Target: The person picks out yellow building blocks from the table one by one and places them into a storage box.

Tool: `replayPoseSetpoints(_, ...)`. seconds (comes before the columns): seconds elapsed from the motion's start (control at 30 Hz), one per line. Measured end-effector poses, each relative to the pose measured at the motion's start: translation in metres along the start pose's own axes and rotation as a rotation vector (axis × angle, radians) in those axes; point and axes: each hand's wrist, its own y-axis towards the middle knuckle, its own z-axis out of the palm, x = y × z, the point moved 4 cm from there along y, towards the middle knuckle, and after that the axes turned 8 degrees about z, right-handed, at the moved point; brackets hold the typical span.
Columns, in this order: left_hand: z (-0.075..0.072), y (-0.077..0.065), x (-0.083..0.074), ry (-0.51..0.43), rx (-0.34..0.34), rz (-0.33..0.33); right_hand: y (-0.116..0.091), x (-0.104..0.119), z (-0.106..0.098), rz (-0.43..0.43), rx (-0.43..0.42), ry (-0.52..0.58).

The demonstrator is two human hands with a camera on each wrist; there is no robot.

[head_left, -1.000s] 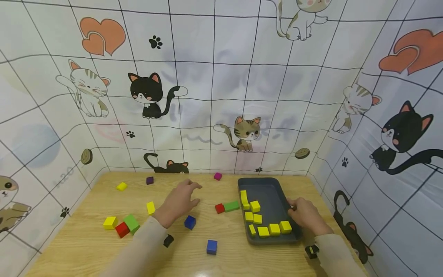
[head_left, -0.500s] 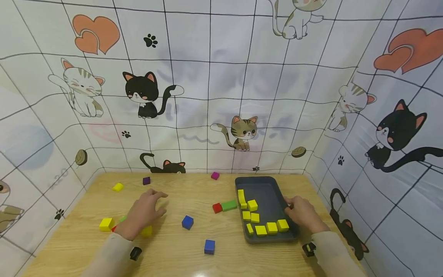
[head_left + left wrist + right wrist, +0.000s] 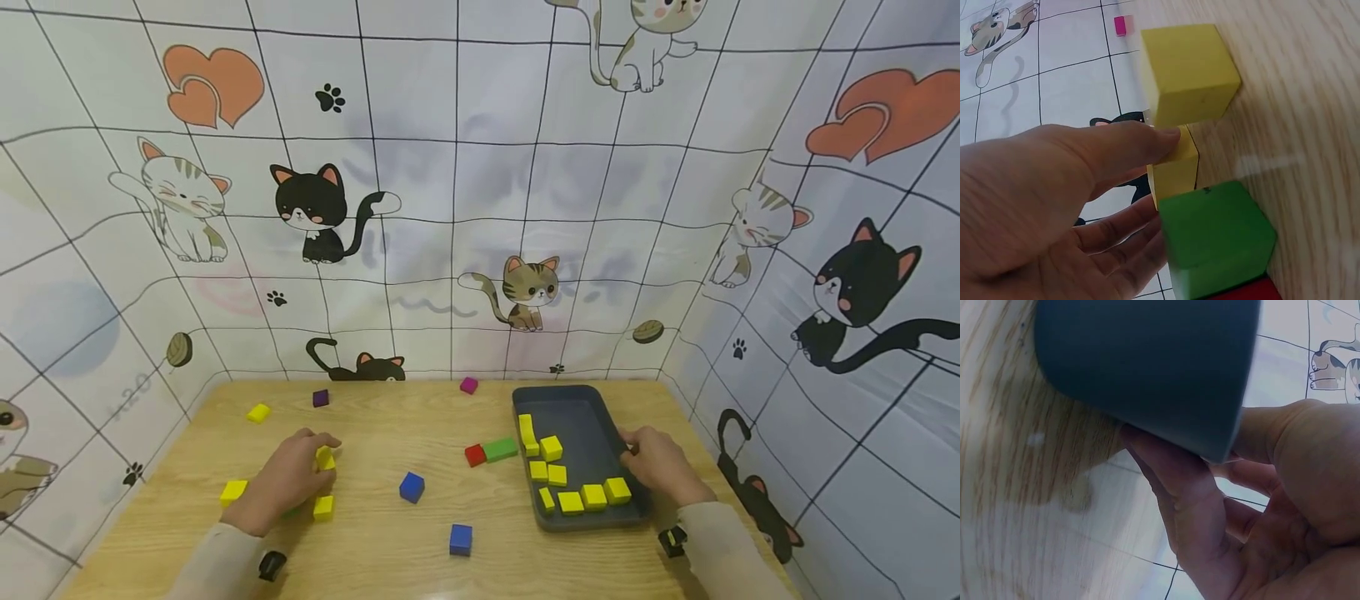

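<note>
My left hand is at a small yellow block on the left of the table. In the left wrist view, the thumb lies against that yellow block, with the fingers curled on its other side. Close by are another yellow block, a green block and a red block; in the head view the hand mostly covers the green and red ones. My right hand grips the right rim of a dark grey tray, its thumb and fingers on either side of the wall.
Several yellow blocks sit in the tray's left and near parts. Blue blocks, a red block and a green block lie mid-table. Purple, magenta and yellow blocks lie toward the back wall.
My left hand has moved left from mid-table and come down around the yellow block. The right hand stays on the tray's rim, and the tray has not moved.
</note>
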Motion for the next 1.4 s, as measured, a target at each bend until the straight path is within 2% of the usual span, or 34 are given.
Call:
replayPoseSetpoints(0.3,0.0038,0.0021,-0.0006,0.012,0.007,0.006,0.0027,-0.0036,-0.0031,0.001,0.004,-0.01)
replayPoseSetpoints(0.47,0.0,0.0029,0.0,0.028,-0.006,0.009,0.0061,0.0009,-0.005,-0.026,-0.01,-0.011)
replayPoseSetpoints(0.8,-0.0052,-0.0003,-0.0011,0.043,-0.03,0.021,0.0054,0.0027,-0.0031,-0.008,-0.003,0.007)
replayPoseSetpoints(1.4,0.0008,0.0046,-0.0051,0.038,-0.032,0.034,0.0016,-0.0011,-0.0019,0.013,0.007,-0.011)
